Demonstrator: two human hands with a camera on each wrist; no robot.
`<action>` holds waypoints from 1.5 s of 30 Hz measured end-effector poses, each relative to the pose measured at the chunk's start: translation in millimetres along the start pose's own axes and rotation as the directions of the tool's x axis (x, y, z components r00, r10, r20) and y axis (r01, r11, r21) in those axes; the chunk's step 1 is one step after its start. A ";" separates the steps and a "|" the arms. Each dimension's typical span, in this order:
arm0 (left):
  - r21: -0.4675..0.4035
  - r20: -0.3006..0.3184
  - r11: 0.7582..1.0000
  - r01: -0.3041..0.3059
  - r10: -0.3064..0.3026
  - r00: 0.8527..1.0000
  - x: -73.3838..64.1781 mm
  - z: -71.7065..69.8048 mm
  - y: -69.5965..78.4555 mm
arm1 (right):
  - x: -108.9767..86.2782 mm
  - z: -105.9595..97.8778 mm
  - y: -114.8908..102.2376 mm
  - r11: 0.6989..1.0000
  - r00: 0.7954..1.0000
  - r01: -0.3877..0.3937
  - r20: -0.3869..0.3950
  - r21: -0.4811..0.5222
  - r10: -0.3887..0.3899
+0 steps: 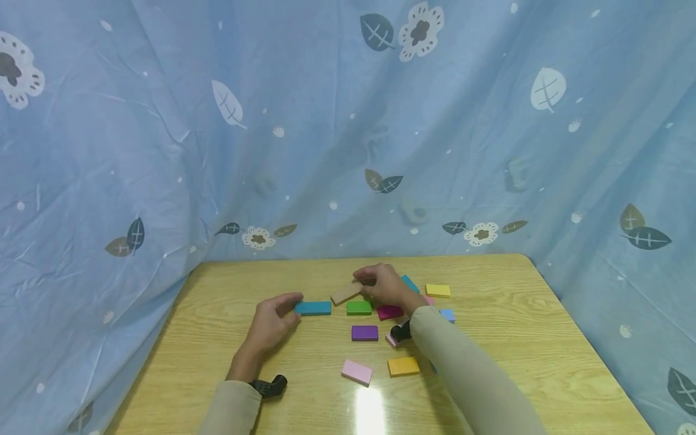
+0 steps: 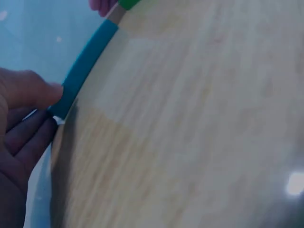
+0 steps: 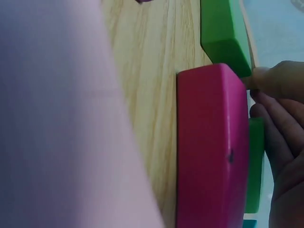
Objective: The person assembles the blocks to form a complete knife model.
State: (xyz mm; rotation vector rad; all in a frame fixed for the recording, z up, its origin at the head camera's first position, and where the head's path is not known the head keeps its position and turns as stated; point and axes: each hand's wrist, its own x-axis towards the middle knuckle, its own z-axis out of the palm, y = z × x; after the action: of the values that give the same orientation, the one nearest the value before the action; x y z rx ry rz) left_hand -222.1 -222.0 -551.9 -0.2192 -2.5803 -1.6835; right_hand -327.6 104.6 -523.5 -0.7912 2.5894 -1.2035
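My left hand (image 1: 270, 320) pinches the left end of a flat blue block (image 1: 313, 309) lying on the table. In the left wrist view the thumb (image 2: 40, 91) presses that blue block (image 2: 88, 64) from the near side, fingers behind. My right hand (image 1: 387, 284) holds the right end of a plain wooden block (image 1: 346, 293), which slants behind a bright green block (image 1: 359, 308). Close under the right wrist lies a magenta block (image 1: 389, 312); it looms large in the right wrist view, where another green block (image 3: 255, 166) shows behind it.
Nearer me lie a purple block (image 1: 365, 333), a light pink block (image 1: 357, 373) and an orange block (image 1: 403, 367). Beyond the right forearm sit a yellow block (image 1: 438, 291) and a light blue block (image 1: 447, 315). A patterned blue curtain (image 1: 326, 121) hangs behind the wooden table (image 1: 522, 338).
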 end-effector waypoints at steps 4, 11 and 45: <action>0.130 -0.022 0.990 -0.048 0.052 0.998 -1.3 3.5 3.7 | -0.5 0.7 0.2 0.999 1.000 -0.010 -0.003 -0.033 0.010; 0.192 -0.066 0.978 -0.079 0.093 0.993 -4.4 4.0 7.3 | -0.8 1.2 -4.7 0.998 1.000 -0.005 0.000 -0.058 0.005; 0.130 -0.113 0.991 0.008 0.007 0.994 2.7 15.7 11.3 | -68.6 8.7 -17.8 0.943 0.996 0.064 -0.037 -0.328 -0.080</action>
State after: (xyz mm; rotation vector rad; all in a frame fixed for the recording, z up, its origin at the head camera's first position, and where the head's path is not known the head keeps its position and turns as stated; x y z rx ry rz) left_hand -222.5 -203.0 -547.7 -0.1134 -2.5936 -1.4737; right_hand -259.6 126.1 -520.0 -0.9334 2.8671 -0.8270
